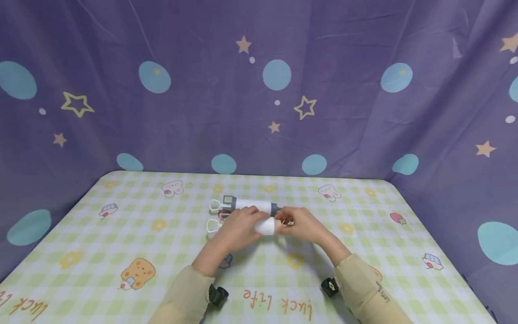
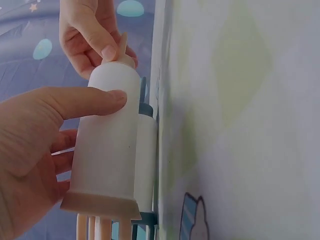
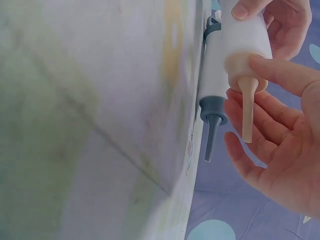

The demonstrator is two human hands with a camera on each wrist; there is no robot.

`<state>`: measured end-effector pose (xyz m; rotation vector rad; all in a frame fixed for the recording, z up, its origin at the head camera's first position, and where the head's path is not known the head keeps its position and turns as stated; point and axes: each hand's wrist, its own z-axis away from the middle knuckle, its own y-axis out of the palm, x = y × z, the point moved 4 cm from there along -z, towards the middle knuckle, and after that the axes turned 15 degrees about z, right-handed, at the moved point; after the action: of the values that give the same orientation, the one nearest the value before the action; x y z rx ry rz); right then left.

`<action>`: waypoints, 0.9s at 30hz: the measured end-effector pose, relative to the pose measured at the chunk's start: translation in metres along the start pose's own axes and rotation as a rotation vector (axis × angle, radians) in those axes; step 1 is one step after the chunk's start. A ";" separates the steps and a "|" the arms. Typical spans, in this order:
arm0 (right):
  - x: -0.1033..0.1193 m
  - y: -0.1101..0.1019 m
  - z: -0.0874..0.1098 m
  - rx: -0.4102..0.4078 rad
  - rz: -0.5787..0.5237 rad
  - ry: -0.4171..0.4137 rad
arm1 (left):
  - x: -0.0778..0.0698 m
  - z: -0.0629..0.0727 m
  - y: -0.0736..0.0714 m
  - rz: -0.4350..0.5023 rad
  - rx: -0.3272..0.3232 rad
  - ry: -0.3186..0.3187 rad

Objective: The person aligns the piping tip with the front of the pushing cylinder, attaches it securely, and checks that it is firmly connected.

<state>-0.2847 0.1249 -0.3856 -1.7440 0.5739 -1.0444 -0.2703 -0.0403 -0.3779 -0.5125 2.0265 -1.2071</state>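
Observation:
A large white syringe point(image 1: 265, 226) with beige ends lies across both hands, its pale loop handle point(image 1: 213, 225) pointing left. My left hand point(image 1: 243, 227) grips its barrel, the thumb laid along the white wall in the left wrist view. At the other end my right hand point(image 1: 301, 225) pinches the beige nozzle cap point(image 3: 247, 100); in the right wrist view the thumb presses on the cap and the other fingers curve beneath it. Just behind lies a second white syringe point(image 1: 252, 206) with grey-blue ends, untouched. Part of the held barrel is hidden by my left hand.
A checked tablecloth point(image 1: 162, 247) with printed cartoon figures covers the table. Behind it hangs a purple curtain point(image 1: 194, 112) with stars and blue ovals. Black wrist devices point(image 1: 217, 295) sit at both cuffs.

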 end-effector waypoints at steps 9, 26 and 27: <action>-0.003 0.006 -0.004 0.047 0.037 0.012 | 0.004 -0.002 0.005 0.017 0.056 -0.022; -0.002 0.014 -0.007 0.147 0.007 -0.030 | 0.008 0.004 0.009 0.025 0.067 -0.049; -0.002 0.014 -0.007 0.150 0.006 -0.031 | 0.008 0.004 0.009 0.028 0.069 -0.055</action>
<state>-0.2906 0.1171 -0.3980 -1.6232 0.4694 -1.0281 -0.2725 -0.0434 -0.3904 -0.4774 1.9330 -1.2283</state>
